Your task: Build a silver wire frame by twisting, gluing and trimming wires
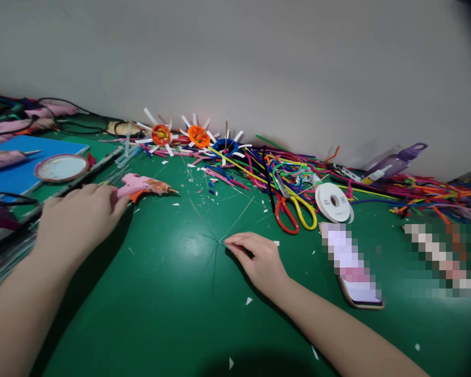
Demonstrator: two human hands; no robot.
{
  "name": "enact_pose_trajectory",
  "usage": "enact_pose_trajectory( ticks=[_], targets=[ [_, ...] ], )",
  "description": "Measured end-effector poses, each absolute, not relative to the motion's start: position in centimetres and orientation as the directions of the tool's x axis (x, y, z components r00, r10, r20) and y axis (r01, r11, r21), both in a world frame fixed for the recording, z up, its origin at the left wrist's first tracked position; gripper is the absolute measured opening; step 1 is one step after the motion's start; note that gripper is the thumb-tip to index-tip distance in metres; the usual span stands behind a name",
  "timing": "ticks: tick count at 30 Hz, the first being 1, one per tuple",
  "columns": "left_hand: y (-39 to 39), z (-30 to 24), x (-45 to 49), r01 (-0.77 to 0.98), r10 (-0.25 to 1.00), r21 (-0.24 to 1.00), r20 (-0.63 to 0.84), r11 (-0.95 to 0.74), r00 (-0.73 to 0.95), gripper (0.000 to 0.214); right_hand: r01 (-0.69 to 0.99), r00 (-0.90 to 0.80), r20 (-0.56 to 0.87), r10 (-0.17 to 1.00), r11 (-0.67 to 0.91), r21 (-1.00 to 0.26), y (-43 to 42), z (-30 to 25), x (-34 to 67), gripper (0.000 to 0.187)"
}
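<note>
On a green tabletop (149,319), just left of the fingertips of the right hand (261,260): thin crossed wires (220,242), pinched close to the crossing between thumb and forefinger. Farther left, gripped at the rear by the curled left hand (78,217), a pink glue gun (143,185), nozzle toward the wires. Beside red-and-yellow scissors (286,196), on a white spool (325,204), dark lettering and a square code, too small to read. Nearby, a phone (351,264), screen largely masked by blocky blur.
</note>
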State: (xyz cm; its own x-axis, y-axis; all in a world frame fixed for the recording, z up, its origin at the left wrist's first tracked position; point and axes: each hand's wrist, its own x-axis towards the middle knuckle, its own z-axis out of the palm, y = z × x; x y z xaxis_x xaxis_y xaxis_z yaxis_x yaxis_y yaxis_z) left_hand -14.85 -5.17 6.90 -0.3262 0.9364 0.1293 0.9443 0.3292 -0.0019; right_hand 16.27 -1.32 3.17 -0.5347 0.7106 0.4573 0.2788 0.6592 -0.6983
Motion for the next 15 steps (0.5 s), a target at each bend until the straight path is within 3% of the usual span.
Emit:
enact_pose_trajectory(
  ticks=[2,4,15],
  targets=[
    [-5.1,6.7,-15.1,0.930,0.941,-0.159,0.131,0.331,-0.312,0.051,0.276,-0.534,0.456,0.712,0.656,-0.702,-1.3,3.2,16.2,0.013],
    [-5.1,6.4,-15.3,0.917,0.946,-0.237,0.141,0.320,-0.293,0.050,0.275,-0.532,0.451,0.716,0.651,-0.708,-1.4,3.2,16.2,0.014],
    [-4.1,4.8,-16.6,0.902,0.935,-0.247,0.084,0.354,-0.344,0.056,0.289,-0.534,0.443,0.720,0.648,-0.705,-1.3,3.4,16.2,0.014]
  ],
)
